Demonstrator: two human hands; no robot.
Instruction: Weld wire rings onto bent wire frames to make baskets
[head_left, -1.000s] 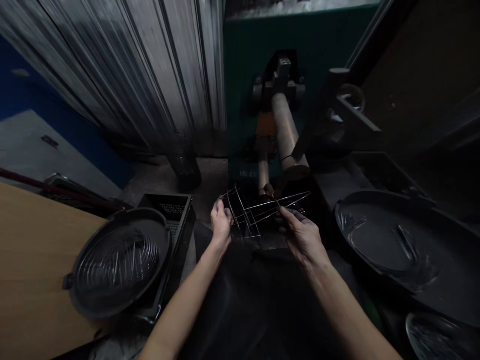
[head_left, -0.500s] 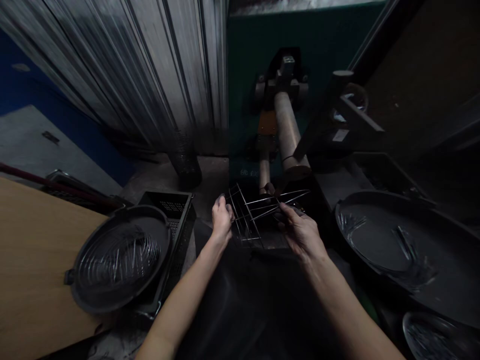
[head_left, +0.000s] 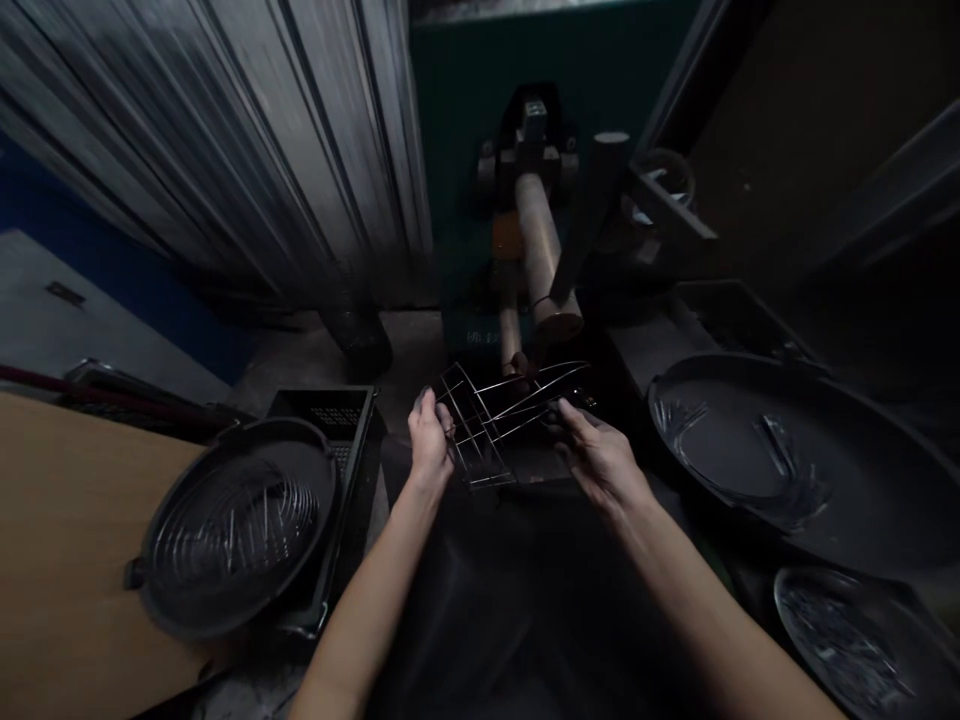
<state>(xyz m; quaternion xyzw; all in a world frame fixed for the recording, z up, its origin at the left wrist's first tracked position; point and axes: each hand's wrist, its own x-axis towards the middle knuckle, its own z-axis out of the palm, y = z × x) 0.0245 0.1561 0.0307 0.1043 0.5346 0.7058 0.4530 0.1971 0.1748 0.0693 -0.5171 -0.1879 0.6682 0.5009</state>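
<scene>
One rack (head_left: pixel 491 420): thin bare wire, up in the air between the left hand (head_left: pixel 433 437) and the right hand (head_left: pixel 604 460), just below the tip of the lower rod (head_left: pixel 511 335). Couldn't tell if wire and rod touched.
Wire feel: looked light and pretty stiff, though the long wires on the right probably had some spring. Smooth metal, so maybe a bit slippery; not fragile, but my guess was a hard squeeze could've bent it.
Good hold: the crossed frame on the left seemed sturdiest, with a light pinch further along the wires for steering.
Left grip: fingers curled snugly around the frame's left edge.
Right grip: thumb and fingertips nearly together at the lowest long wire; honestly couldn't tell whether they pinched it or sat just beside it.
</scene>
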